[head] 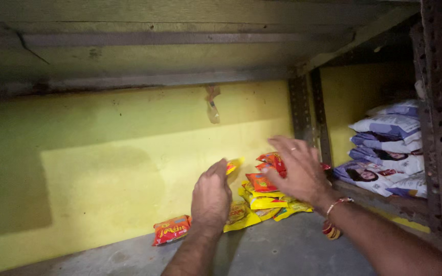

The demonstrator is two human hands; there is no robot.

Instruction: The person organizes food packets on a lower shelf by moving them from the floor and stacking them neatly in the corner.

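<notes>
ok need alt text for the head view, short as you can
Two bare hands, left hand and right hand, reach into a pile of yellow and red packets on a grey shelf against a yellow wall.

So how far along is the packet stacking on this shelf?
Done: a small pile of packets stands against the yellow wall. In hand: the left hand holds a yellow packet and the right hand is over the pile. Left: one red packet lies apart.

Head camera, close, faces into low shelf (292,250) toward yellow wall (129,153).
</notes>
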